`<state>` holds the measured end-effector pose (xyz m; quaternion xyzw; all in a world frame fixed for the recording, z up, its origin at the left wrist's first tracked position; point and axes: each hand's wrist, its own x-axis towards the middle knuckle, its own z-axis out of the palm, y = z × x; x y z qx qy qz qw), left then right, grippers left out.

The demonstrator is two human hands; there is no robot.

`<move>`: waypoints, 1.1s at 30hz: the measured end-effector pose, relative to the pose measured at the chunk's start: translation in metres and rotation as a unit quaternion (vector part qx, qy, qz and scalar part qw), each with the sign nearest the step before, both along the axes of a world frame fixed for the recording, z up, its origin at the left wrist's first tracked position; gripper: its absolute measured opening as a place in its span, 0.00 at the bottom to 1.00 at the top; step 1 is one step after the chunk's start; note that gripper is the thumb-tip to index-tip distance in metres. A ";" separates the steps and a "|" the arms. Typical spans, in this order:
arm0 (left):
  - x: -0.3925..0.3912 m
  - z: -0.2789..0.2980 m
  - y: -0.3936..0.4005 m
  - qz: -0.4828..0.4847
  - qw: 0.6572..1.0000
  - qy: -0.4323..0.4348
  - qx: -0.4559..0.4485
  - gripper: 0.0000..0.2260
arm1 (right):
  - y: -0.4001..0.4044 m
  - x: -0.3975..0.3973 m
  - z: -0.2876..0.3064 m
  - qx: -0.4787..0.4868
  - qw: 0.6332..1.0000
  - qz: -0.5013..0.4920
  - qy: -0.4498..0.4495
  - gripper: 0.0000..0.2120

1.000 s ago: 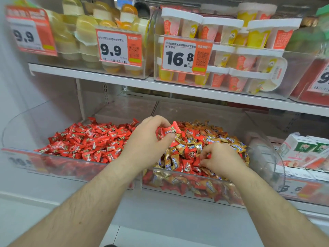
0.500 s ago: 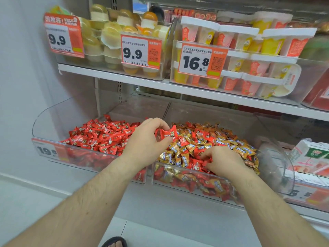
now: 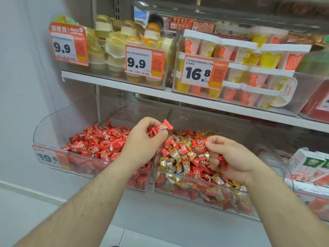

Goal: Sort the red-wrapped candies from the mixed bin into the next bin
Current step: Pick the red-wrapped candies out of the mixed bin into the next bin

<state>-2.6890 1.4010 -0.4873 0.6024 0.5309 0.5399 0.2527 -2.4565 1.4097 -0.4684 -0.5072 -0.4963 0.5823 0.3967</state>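
Two clear bins sit side by side on the lower shelf. The left bin (image 3: 42, 129) holds only red-wrapped candies (image 3: 99, 141). The mixed bin (image 3: 199, 195) on the right holds red and gold candies (image 3: 179, 157). My left hand (image 3: 142, 145) hovers over the divide between the bins and pinches red candies (image 3: 162, 127), one sticking up above my fingers. My right hand (image 3: 231, 157) is over the mixed pile, fingers curled round red candies (image 3: 200, 147), with another red one showing under the palm.
Above, a white shelf (image 3: 178, 98) carries clear boxes of jelly cups and pudding tubs with price tags 9.9 (image 3: 144, 62) and 16.8 (image 3: 203, 72). Boxed goods (image 3: 309, 164) stand to the right of the mixed bin. A grey wall lies to the left.
My right hand has lifted out of the mixed pile with red candies in its fingers. My left hand has risen slightly, still holding red candies. The camera view has shifted left.
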 end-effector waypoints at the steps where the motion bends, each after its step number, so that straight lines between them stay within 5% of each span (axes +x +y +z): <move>1: -0.008 0.002 0.003 0.002 0.999 -0.049 -0.018 0.02 | -0.001 -0.008 0.003 -0.017 0.999 0.014 0.028 0.12; 6: -0.062 -0.001 0.022 0.049 0.955 -0.254 -0.144 0.08 | 0.002 -0.062 0.025 -0.019 0.998 0.053 -0.016 0.12; 11: -0.091 -0.010 0.026 0.079 0.937 -0.273 -0.201 0.11 | 0.017 -0.128 0.049 -0.010 0.990 0.068 -0.123 0.07; 16: -0.102 -0.014 0.030 0.113 0.969 -0.151 -0.158 0.05 | 0.033 -0.188 0.051 -0.009 0.989 0.052 -0.138 0.08; 20: -0.119 -0.020 0.032 0.173 0.955 0.134 -0.200 0.15 | 0.048 -0.211 0.034 -0.016 0.979 0.085 -0.184 0.08; 24: -0.129 -0.019 0.029 0.120 0.952 0.200 -0.197 0.13 | 0.071 -0.208 0.029 0.144 0.864 0.152 -0.457 0.11; 26: -0.124 -0.021 0.027 0.015 0.947 0.208 -0.243 0.14 | 0.071 -0.208 0.035 0.078 0.788 0.311 -0.525 0.09; 29: -0.114 -0.028 0.029 -0.121 0.895 0.274 -0.331 0.16 | 0.065 -0.221 0.023 -0.069 0.587 0.527 -0.611 0.15; 30: -0.117 -0.031 0.033 -0.132 0.880 0.293 -0.349 0.15 | 0.068 -0.228 0.013 -0.078 0.550 0.544 -0.628 0.18; 33: -0.133 -0.033 0.047 -0.100 0.860 0.331 -0.374 0.13 | 0.078 -0.245 -0.005 -0.071 0.570 0.512 -0.639 0.27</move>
